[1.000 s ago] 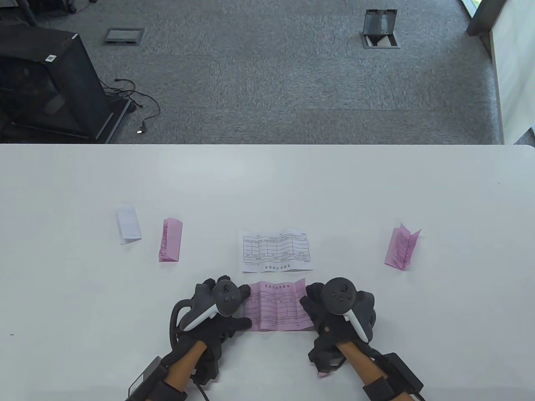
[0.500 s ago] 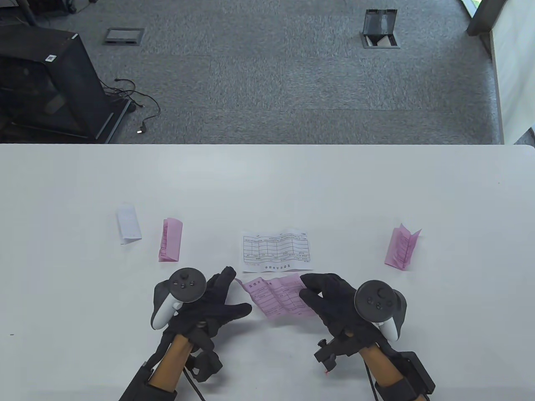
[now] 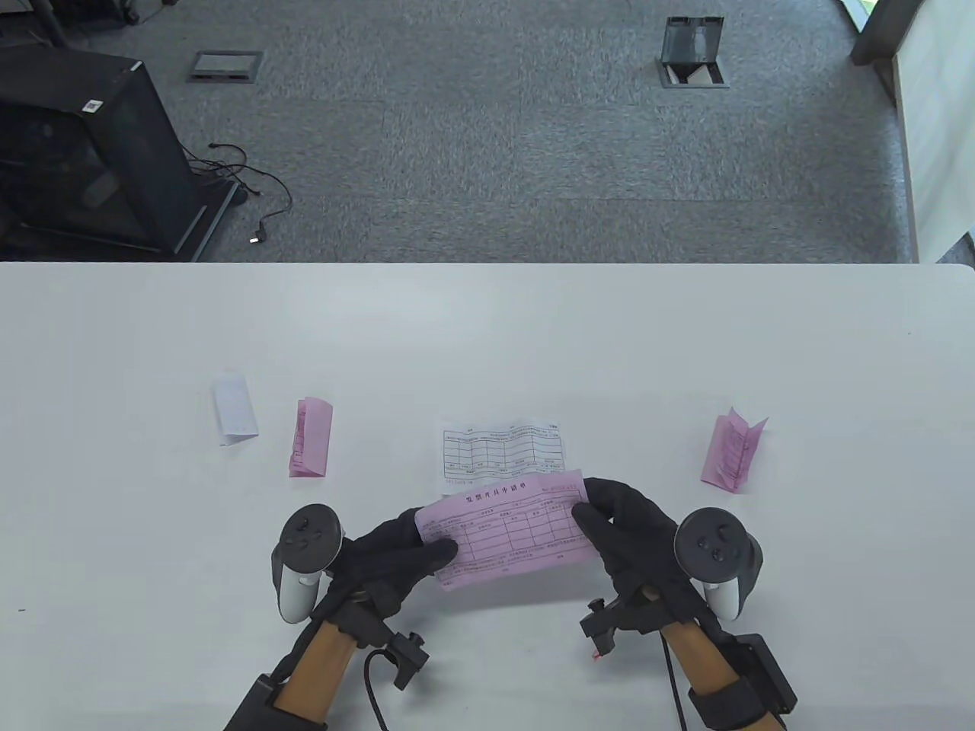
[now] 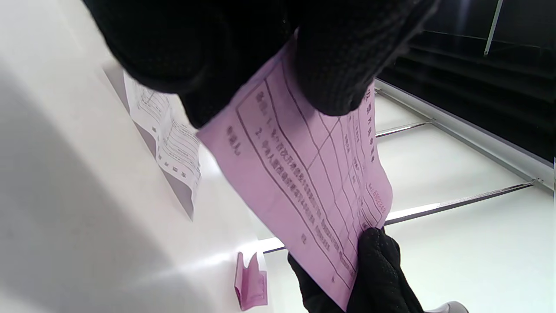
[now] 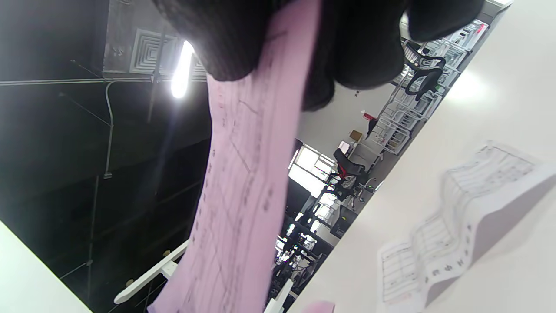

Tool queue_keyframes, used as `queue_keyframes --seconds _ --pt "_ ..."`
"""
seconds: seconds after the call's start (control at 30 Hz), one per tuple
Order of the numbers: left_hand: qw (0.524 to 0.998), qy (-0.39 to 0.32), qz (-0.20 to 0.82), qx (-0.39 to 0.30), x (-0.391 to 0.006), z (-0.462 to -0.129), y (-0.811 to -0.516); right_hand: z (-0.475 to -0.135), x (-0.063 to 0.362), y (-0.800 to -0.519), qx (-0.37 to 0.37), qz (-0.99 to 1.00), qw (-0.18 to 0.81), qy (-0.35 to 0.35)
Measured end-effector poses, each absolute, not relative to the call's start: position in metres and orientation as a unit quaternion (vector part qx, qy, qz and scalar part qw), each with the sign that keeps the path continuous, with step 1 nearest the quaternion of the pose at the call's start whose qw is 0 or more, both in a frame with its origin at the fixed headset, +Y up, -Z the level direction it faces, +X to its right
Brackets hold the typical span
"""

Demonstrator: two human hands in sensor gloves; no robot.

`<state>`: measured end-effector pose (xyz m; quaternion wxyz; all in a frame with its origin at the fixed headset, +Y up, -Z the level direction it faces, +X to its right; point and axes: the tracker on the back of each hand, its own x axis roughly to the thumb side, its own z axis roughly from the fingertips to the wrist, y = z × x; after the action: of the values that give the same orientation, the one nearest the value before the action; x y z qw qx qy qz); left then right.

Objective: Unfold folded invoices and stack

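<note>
Two gloved hands hold one unfolded pink paper invoice (image 3: 506, 537) taut above the white table (image 3: 685, 343): left hand (image 3: 385, 560) pinches its left edge w/ thumb on top, fingers under; right hand (image 3: 628, 537) pinches the right edge the same way. Sheet is lifted and tilted, its far edge overlapping the near edge of the flat white printed invoice (image 3: 504, 451) in the table view; wrist views show it clear of the table.

Step in hand, as I judge it: lay the pink sheet on the white one to start the stack. To do it well:
- keep both pinches light but even, so the creased paper stays stretched, no sag in the middle
- carry it fwd and square edges w/ the white sheet before lowering
- set the far edge down first, then let go of both sides together so it doesn't skew.

Still folded: white slip (image 3: 234, 407) and pink slip (image 3: 311, 438) on the left, pink slip (image 3: 733, 451) well apart on the right.
</note>
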<state>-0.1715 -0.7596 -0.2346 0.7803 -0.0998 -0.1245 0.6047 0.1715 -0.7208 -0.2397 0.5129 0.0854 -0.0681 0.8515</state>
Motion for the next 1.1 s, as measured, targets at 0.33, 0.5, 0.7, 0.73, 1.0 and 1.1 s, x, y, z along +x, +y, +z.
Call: queue_keyframes --seconds 0.33,0.5,0.7,0.73,1.0,1.1 --pt "0.863 0.007 0.502 -0.052 -0.178 -0.24 -0.767 -0.256 0.16 -0.758 0.014 0.909 0.416 -0.01" --pt "0.909 0.048 0.413 -0.04 -0.17 -0.254 -0.762 -0.266 0.151 -0.763 -0.011 0.937 0.348 -0.002" --pt "0.937 0.069 0.341 -0.043 -0.157 -0.287 -0.752 -0.305 0.143 -0.749 -0.045 0.961 0.274 -0.003" --pt "0.938 0.076 0.336 -0.047 -0.155 -0.293 -0.752 -0.311 0.142 -0.747 -0.052 0.962 0.27 -0.004" --pt "0.935 0.127 0.314 -0.107 -0.139 -0.337 -0.756 -0.364 0.126 -0.746 -0.102 0.98 0.159 0.056" --pt "0.939 0.136 0.293 -0.117 -0.133 -0.345 -0.763 -0.37 0.12 -0.754 -0.107 0.986 0.116 0.052"
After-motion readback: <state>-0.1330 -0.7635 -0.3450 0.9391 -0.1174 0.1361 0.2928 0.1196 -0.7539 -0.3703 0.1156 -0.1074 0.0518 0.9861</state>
